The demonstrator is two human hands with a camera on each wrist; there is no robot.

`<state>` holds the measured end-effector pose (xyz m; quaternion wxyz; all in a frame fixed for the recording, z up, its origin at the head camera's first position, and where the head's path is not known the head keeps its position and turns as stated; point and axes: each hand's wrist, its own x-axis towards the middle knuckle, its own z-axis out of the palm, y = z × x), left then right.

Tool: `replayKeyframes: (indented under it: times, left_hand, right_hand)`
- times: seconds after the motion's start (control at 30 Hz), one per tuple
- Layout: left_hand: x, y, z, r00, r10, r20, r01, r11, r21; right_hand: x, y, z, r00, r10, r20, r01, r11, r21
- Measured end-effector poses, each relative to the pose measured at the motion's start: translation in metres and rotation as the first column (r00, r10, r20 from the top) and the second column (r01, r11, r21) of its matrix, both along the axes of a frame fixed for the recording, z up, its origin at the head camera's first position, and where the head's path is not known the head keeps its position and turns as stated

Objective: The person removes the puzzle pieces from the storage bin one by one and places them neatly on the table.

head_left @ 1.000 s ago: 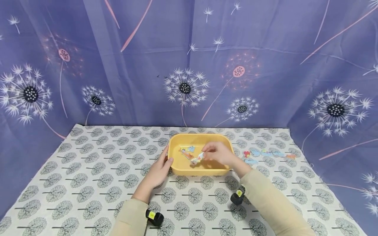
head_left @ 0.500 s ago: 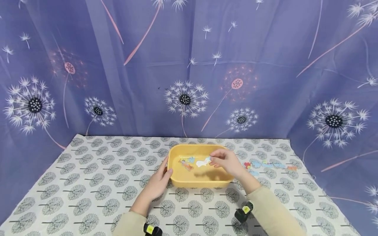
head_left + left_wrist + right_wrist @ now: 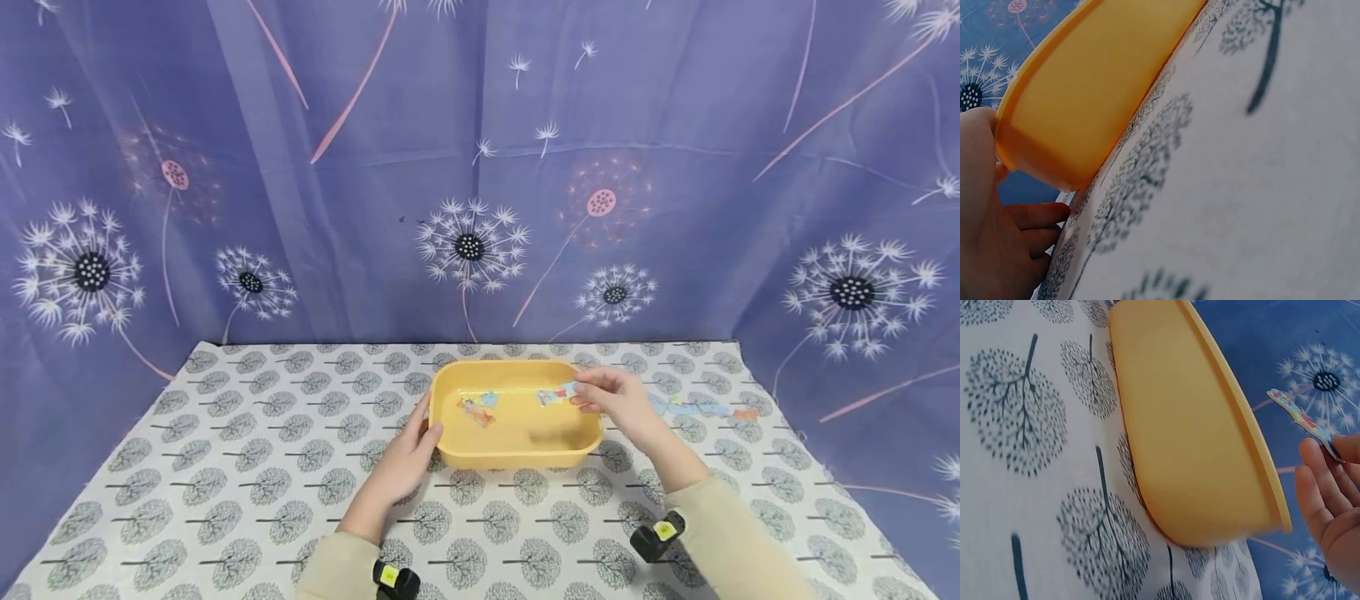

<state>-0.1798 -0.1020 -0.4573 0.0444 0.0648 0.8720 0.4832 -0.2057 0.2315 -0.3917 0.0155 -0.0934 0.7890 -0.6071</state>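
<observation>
A yellow rectangular tub (image 3: pixel 517 457) stands on the table in the head view. My left hand (image 3: pixel 401 462) holds its left end, with the thumb at the rim. In the left wrist view some fingers (image 3: pixel 1038 215) lie low beside the tub's outer wall. My right hand (image 3: pixel 618 404) pinches a thin, flat, colourfully printed puzzle piece (image 3: pixel 552 395) between thumb and fingertips, above the tub's right end. The right wrist view shows this piece (image 3: pixel 1300 419) edge-on, beyond the rim. A few other printed pieces (image 3: pixel 477 410) lie on the tub's floor, toward its left.
To the right of the tub, several flat blue and orange pieces (image 3: pixel 701 408) lie in a row on the tree-print cloth (image 3: pixel 300 500). My right hand and forearm cover part of that area. A purple dandelion-print curtain (image 3: pixel 360 250) hangs behind the table.
My right hand has moved right with the puzzle piece, from over the tub's middle to its right end. The piece turned, its white back showing midway. My left hand stays on the tub.
</observation>
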Motion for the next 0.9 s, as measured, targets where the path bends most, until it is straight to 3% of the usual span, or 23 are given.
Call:
replayKeyframes:
  times: [0.47, 0.9]
  left_hand:
    - [0.000, 0.000, -0.001, 1.000, -0.003, -0.012, 0.003, 1.000, -0.001]
    - [-0.001, -0.001, -0.002, 1.000, -0.014, -0.013, 0.014, 1.000, 0.008]
  right_hand:
    - [0.010, 0.040, -0.002, 0.992, -0.111, 0.058, 0.115, 0.990, -0.076]
    - [0.021, 0.071, -0.005, 0.992, -0.094, 0.089, 0.118, 0.942, -0.316]
